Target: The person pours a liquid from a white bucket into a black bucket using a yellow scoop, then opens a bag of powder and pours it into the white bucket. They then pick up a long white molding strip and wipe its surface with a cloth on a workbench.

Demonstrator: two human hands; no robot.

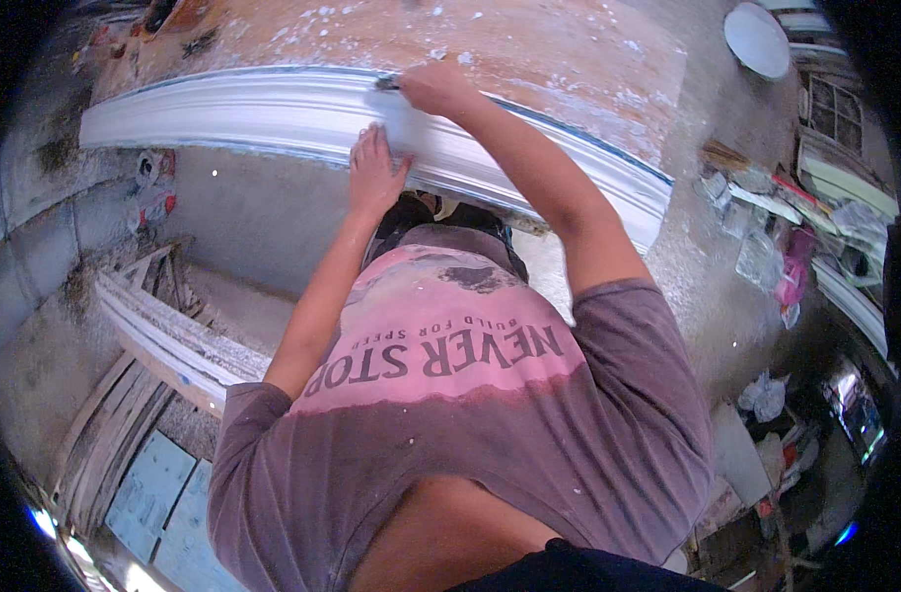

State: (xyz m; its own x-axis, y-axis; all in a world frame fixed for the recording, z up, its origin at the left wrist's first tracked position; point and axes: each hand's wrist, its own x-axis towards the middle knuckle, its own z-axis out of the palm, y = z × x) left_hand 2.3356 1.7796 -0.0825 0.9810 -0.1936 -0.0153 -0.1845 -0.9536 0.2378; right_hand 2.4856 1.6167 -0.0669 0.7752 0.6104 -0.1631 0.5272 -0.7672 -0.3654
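Observation:
A long white moulding [243, 107] with ridges along its length lies across the wooden table [569, 74], its far edge lined in blue. My left hand [376, 170] rests on its near edge, fingers laid out over the ridges, the thumb apart to the right. At the far edge my right hand [436, 89] is closed, knuckles up. From its left side pokes the tip of a small dark tool [386, 84], touching or just above the blue-lined edge. My fingers cover the rest of the tool, so its exact kind does not show.
White spatters cover the tabletop. On the floor at left lies another long moulding [174, 331], near wooden planks [105, 434] and light blue boards [154, 493]. At right are a round white basin [756, 41], plastic bags [761, 255] and a pink bag [795, 261].

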